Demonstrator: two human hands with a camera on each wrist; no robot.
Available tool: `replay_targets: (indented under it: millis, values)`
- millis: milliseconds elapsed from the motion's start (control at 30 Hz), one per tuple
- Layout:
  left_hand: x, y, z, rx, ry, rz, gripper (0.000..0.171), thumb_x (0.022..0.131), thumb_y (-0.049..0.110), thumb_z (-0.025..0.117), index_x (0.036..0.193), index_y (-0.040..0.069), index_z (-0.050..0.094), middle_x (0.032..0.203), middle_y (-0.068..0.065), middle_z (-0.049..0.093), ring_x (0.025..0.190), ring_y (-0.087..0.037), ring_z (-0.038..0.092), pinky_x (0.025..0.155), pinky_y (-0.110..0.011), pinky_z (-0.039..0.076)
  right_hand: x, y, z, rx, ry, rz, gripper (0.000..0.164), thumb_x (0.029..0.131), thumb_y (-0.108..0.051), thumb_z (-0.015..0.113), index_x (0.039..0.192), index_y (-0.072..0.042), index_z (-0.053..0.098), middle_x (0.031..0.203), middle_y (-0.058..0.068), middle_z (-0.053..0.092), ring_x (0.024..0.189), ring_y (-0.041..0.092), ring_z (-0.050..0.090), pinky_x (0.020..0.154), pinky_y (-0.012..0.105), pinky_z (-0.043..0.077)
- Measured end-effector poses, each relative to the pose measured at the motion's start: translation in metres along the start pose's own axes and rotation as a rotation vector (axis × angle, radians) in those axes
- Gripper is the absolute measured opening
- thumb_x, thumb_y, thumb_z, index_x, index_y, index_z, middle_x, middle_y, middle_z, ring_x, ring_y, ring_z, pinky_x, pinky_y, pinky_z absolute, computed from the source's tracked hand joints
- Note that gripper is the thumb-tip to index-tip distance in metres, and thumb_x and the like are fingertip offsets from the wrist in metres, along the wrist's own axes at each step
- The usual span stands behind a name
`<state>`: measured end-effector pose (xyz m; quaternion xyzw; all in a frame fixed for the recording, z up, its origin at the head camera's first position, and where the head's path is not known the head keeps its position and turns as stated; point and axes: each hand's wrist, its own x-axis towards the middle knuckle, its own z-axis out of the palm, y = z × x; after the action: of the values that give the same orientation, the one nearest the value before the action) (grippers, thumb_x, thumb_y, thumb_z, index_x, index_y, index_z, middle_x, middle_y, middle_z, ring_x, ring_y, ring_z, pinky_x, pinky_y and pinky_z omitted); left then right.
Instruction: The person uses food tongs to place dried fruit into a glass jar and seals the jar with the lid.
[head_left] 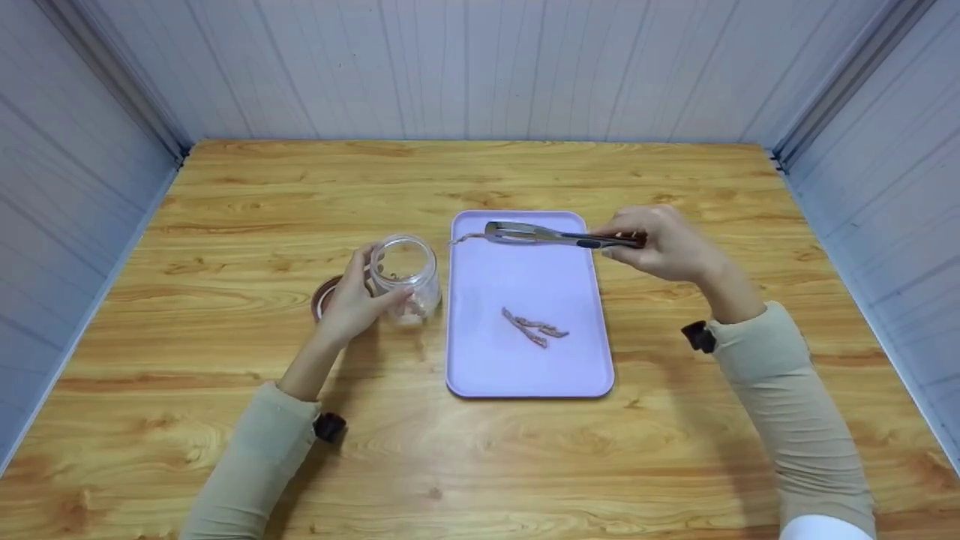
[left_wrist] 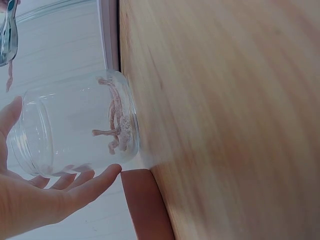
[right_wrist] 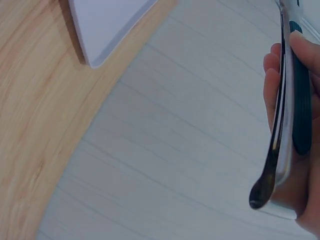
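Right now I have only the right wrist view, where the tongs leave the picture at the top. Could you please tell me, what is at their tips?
Observer: The tongs grip one thin strip.

Operator: Thank you. And what is the person doing on the other side?

Observer: The left hand is holding a clear jar.

Operator: Is there something inside it?

Observer: Yes, several similar strips are gathered near its bottom.
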<state>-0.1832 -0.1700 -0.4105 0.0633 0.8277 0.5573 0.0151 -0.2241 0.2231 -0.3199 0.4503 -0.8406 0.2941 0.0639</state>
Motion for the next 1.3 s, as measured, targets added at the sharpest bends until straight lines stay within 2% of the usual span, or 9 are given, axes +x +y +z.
replay_targets:
  millis: [533, 800, 1033, 1300]
  values:
    - [0.001, 0.0, 0.002, 0.003, 0.009, 0.001, 0.084, 0.072, 0.031, 0.073, 0.134, 0.003, 0.023, 0.131, -0.019, 0.031, 0.115, -0.034, 0.037, 0.093, -0.038, 0.034, 0.023, -0.008, 0.028, 0.03, 0.02, -0.081, 0.022, 0.077, 0.0, 0.066, 0.098, -0.005, 0.068, 0.072, -0.001, 0.056, 0.049, 0.007, 0.036, 0.042, 0.022, 0.03]
    - [0.002, -0.001, 0.003, 0.006, 0.018, 0.005, 0.083, 0.072, 0.026, 0.074, 0.133, 0.002, 0.024, 0.13, -0.021, 0.032, 0.115, -0.034, 0.038, 0.095, -0.038, 0.032, 0.033, -0.016, 0.044, 0.016, 0.01, -0.077, 0.024, 0.077, -0.003, 0.066, 0.101, -0.007, 0.067, 0.078, 0.001, 0.06, 0.054, 0.009, 0.039, 0.046, 0.023, 0.032]
    - [0.001, -0.001, 0.003, 0.018, 0.023, 0.002, 0.082, 0.072, 0.025, 0.074, 0.134, 0.004, 0.024, 0.13, -0.018, 0.033, 0.115, -0.034, 0.038, 0.094, -0.038, 0.032, 0.034, -0.016, 0.053, 0.014, 0.032, -0.084, 0.025, 0.077, -0.002, 0.067, 0.102, -0.007, 0.067, 0.077, 0.001, 0.06, 0.055, 0.01, 0.039, 0.046, 0.025, 0.032]
    - [0.001, -0.001, 0.003, 0.017, 0.022, 0.007, 0.083, 0.071, 0.03, 0.074, 0.133, 0.003, 0.025, 0.13, -0.018, 0.032, 0.115, -0.033, 0.038, 0.092, -0.038, 0.035, 0.029, -0.015, 0.049, 0.023, 0.063, -0.079, 0.027, 0.077, -0.005, 0.067, 0.104, -0.007, 0.066, 0.078, 0.001, 0.059, 0.052, 0.009, 0.038, 0.045, 0.024, 0.03]
